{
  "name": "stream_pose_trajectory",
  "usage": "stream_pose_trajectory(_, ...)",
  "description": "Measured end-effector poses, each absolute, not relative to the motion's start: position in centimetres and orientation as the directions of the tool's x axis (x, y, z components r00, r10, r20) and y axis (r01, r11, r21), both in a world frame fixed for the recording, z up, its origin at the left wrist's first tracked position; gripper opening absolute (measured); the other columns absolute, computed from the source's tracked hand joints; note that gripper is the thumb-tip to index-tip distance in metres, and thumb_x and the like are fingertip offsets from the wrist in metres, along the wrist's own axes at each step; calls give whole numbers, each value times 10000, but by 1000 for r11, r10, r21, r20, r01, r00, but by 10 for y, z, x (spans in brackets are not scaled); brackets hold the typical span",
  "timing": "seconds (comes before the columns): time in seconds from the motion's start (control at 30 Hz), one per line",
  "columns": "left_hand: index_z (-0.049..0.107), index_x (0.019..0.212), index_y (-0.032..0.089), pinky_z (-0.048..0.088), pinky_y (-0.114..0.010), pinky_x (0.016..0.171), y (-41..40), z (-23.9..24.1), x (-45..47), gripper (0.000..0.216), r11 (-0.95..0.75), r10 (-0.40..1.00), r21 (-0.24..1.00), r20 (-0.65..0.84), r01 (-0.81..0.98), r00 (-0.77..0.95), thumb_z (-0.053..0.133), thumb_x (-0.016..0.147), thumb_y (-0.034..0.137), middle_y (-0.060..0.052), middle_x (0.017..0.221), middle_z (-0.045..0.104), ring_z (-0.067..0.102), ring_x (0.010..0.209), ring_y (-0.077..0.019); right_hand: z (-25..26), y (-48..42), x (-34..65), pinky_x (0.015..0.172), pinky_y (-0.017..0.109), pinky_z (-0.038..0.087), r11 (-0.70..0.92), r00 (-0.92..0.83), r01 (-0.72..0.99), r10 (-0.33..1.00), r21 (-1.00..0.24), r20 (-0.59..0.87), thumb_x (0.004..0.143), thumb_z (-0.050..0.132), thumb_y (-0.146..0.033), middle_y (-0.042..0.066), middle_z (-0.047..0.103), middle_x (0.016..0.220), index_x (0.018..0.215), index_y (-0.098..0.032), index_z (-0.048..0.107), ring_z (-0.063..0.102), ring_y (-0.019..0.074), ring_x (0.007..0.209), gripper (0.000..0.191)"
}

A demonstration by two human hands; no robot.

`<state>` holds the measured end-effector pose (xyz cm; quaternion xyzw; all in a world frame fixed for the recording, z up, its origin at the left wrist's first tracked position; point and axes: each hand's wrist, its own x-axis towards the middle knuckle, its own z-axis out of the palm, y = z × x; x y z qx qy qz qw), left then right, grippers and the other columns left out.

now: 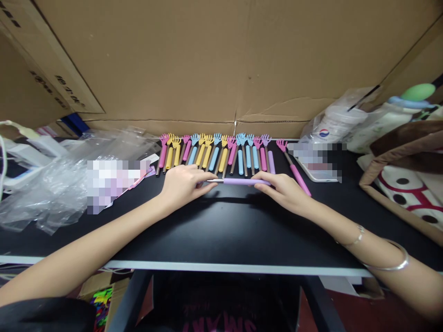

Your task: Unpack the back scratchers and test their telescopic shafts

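Between my two hands a back scratcher with a purple handle (238, 181) is held level just above the black desk. My left hand (187, 180) pinches its metal rod at the left, and the claw end is hidden by that hand. Thumb and fingers of my right hand (277, 186) close on the right end of the purple handle. Behind them lies a row of back scratchers (214, 154) in yellow, blue, pink and purple, claws toward the back. Off to the right a single pink back scratcher (298, 179) lies slanted.
Clear plastic bags (51, 184) are heaped on the left of the black desk (221, 230). At the right lie a phone (316, 173), a cup in a plastic bag (337, 124), a bottle (398, 110) and a brown-handled bag (384, 161). Cardboard (207, 60) walls the back.
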<state>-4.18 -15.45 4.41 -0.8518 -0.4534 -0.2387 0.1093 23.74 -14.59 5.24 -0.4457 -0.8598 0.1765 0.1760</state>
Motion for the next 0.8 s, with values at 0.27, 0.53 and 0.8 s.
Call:
stream_pose_trajectory(0.27, 684, 1037, 342, 301, -221, 552, -159, 41, -35, 338, -491, 850, 217, 333, 844, 409, 471, 880, 552, 32, 700, 685, 628, 677, -140, 62, -135, 243, 745, 306, 426, 541, -454, 569, 835, -619, 312, 925, 399, -444, 28, 630, 800, 1078, -213, 507, 586, 173, 746, 297)
stream_pose_trajectory(0.53, 653, 1001, 313, 298, -223, 546, -160, 41, -31, 283, -486, 867, 236, 254, 842, 429, 491, 864, 500, 61, 595, 640, 597, 568, -134, 84, -66, 311, 1081, 501, 96, 303, -174, 943, 802, -138, 572, 931, 418, -291, 152, 683, 1046, 1142, -133, 542, 538, 257, 1123, 291)
stream_pose_trajectory(0.8, 653, 991, 304, 291, -222, 547, -159, 42, -32, 264, -523, 848, 243, 244, 817, 471, 501, 856, 473, 57, 602, 642, 595, 565, -135, 58, -29, 355, 1040, 583, 13, 240, -197, 967, 919, -87, 342, 962, 396, -281, 189, 585, 1258, 1103, -156, 570, 409, 260, 1279, 257)
